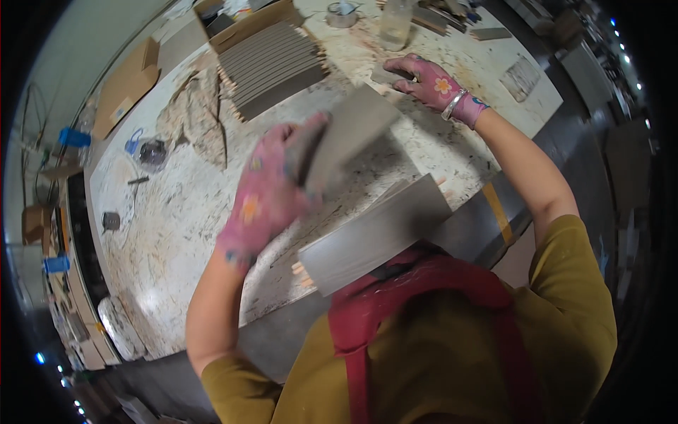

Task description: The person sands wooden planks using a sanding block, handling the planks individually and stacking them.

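Note:
My left hand, in a pink flowered glove, grips a flat grey rectangular board by its near end, raised over the table and slightly blurred. Further right, my right hand, gloved alike with a bracelet at the wrist, has its fingers bent over a small grey block on the tabletop. Close to my body lies another grey board with pale wooden pegs at its ends, overlapping a further piece. A row of similar grey boards stands packed at the far left, pegs showing along the side.
The white, stained table holds a crumpled cloth, a cardboard box, a roll of tape and a clear plastic container. A dark cup stands near the left edge. Offcuts lie at the back.

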{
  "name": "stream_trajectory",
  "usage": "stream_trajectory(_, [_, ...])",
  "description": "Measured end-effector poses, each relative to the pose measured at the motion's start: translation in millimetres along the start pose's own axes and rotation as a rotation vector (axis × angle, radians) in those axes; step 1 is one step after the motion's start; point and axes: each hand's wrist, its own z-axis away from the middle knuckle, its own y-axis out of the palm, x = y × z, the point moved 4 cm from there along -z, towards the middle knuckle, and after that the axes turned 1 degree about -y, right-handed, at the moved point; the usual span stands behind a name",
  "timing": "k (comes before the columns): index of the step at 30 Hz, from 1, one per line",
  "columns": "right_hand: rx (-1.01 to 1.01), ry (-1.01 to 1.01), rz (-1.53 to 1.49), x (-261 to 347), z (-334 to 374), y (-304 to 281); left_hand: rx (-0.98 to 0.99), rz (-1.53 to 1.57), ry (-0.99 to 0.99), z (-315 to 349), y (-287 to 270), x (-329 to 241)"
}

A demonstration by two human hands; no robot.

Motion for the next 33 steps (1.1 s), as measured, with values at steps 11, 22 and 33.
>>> stream_trajectory(11, [0.04, 0.197, -0.265, -29.4, 51.3, 29.4, 0.163, -0.115, 0.18, -4.6, 9.4, -33.2])
stream_trajectory(22, [0.029, 0.359, -0.619, -20.5, 49.6, 61.2, -0.054, -0.667, -0.117, -53.7, 85.2, 173.9])
stream_trajectory(33, [-0.012, 0.491, -0.745, -27.2, -18.6, 85.1, 0.053, -0.458, -0.328, -84.0, 92.4, 180.9])
